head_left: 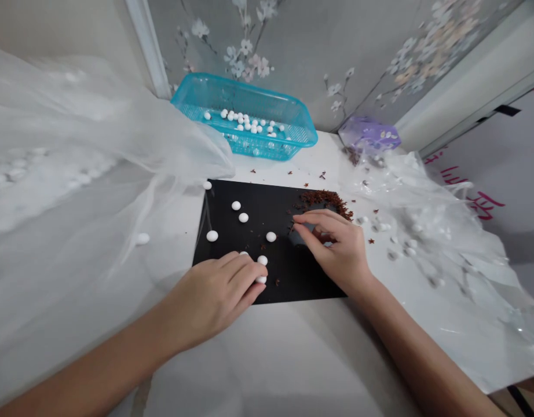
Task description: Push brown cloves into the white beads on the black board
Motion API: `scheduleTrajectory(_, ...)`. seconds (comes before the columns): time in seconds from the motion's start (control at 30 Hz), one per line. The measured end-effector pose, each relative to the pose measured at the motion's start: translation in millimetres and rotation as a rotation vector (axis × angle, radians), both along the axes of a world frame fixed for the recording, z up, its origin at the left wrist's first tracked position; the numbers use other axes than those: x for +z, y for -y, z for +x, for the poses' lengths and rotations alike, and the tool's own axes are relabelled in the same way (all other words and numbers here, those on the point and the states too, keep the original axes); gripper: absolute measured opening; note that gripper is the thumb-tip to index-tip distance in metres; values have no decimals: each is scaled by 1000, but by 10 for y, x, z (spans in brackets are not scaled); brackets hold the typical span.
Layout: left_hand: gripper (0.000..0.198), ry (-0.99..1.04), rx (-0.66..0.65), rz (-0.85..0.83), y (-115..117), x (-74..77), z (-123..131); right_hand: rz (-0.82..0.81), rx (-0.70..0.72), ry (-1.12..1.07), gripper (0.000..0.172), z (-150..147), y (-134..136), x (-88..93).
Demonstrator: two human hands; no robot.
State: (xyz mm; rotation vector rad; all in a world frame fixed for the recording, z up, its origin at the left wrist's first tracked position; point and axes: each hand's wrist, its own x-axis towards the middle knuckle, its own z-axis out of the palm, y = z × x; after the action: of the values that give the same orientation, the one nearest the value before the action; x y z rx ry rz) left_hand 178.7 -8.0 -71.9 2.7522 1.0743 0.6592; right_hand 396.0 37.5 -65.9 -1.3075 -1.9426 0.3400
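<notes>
My left hand (226, 286) is closed low over the near part of a black mat (232, 191), with a small white ball (260, 280) between thumb and fingers. Another white ball (262, 260) lies against its fingertips, and one more is partly covered by the fingers. Over the mat's right part, my right hand (334, 243) pinches a tiny reddish-brown piece (292, 226) at its fingertips; its exact shape is too small to tell. Several loose white balls (243, 218) rest on the mat. A heap of small reddish-brown star-shaped pieces (325, 200) lies just beyond my right hand.
At the back, a blue plastic basket (249, 90) holds several white balls. Clear bags spread on both sides: a large left bag (97, 127) with balls and a crumpled right bag (419, 214). A purple package (371, 133) stands by the wall. Stray star pieces (322, 175) dot the white table.
</notes>
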Motion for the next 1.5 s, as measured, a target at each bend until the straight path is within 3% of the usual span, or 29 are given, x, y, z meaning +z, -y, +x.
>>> scheduleTrajectory(0.1, 21, -31, 20, 8, -2, -24, 2, -135, 62, -89, 16, -47, 46, 25)
scheduleTrajectory(0.23, 16, 10, 102, -35, 0, -49, -12, -459, 73, -338, 15, -84, 99, 69)
scheduleTrajectory(0.37, 16, 15, 86, -57, -7, -41, -24, -719, 110, -511, 20, -71, 101, 91)
scheduleTrajectory(0.57, 16, 27, 95, -39, -24, -40, -29, -1036, 293, -489, 21, -101, 116, 146)
scheduleTrajectory(0.73, 19, 40, 72, -78, -32, -55, -27, -1033, 333, -432, 18, -196, 158, 159)
scheduleTrajectory(1.0, 13, 101, 105, -304, -36, -76, -44, -1024, 317, -330, 23, -211, 193, 117)
scheduleTrajectory(1.3, 10, 136, 111, -327, -44, -49, -34, -1007, 235, -380, 18, -250, 203, 52)
scheduleTrajectory(1.5, 9, 142, 90, -322, -43, -56, -30, -1095, 137, -502, 25, -326, 232, 59)
